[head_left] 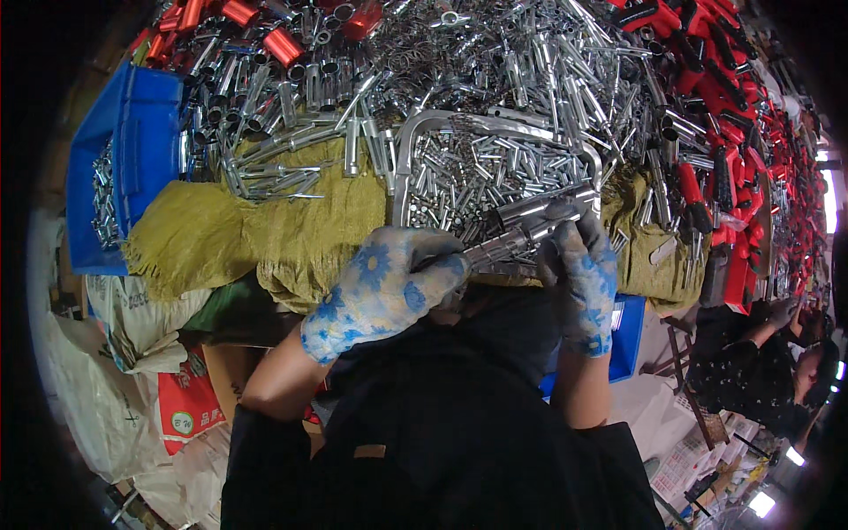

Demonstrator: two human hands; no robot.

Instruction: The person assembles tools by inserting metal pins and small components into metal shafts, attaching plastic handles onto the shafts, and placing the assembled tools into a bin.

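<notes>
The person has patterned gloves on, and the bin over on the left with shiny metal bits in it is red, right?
Not quite: the bin on the left is blue, as the head view shows. It does have shiny metal bits in it, and the gloves are patterned.

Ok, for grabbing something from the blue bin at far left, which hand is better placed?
Probably the left hand: it's nearer the blue bin, while the right hand is near the right end of the metal tray. The left holds a silver metal part, so it would likely need freeing first.
</notes>
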